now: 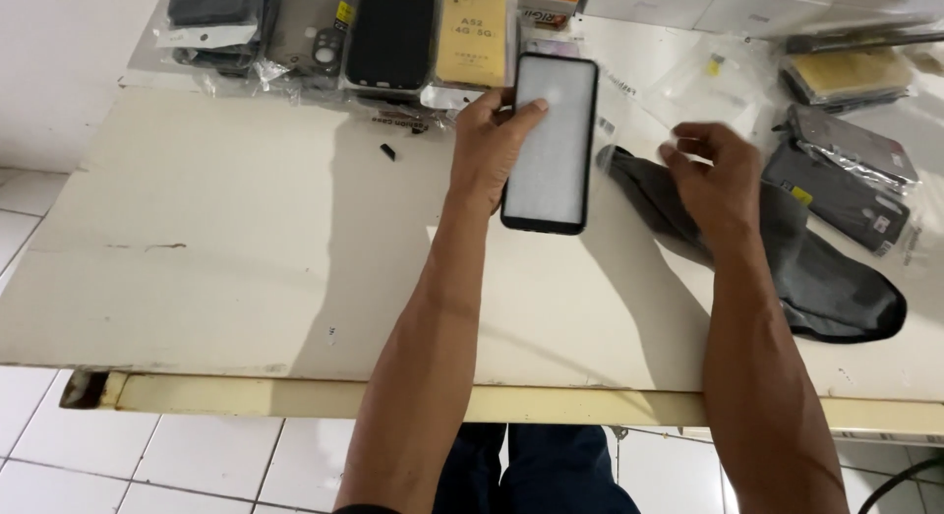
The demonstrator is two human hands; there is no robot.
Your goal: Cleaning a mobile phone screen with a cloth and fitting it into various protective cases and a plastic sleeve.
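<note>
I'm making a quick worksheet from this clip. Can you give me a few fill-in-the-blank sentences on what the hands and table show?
1. The left hand holds a ____ with a pale screen.
2. The right hand hovers over a dark grey ____.
3. Both lie on a cream ____.
4. The right hand holds ____.

Missing words: phone; cloth; table; nothing

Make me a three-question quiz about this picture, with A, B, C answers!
1. Where does the dark grey cloth lie?
A. under the right hand
B. on the floor
C. on top of the phone

2. What colour is the phone screen?
A. red
B. pale white-grey
C. green

3. What is the left hand doing?
A. resting flat on the table
B. holding the phone
C. hanging off the table's edge

Answers:
1 A, the cloth spreads out beneath that hand.
2 B, the screen looks blank and pale.
3 B, its fingers wrap the phone's side, with a thumb on the screen.
</note>
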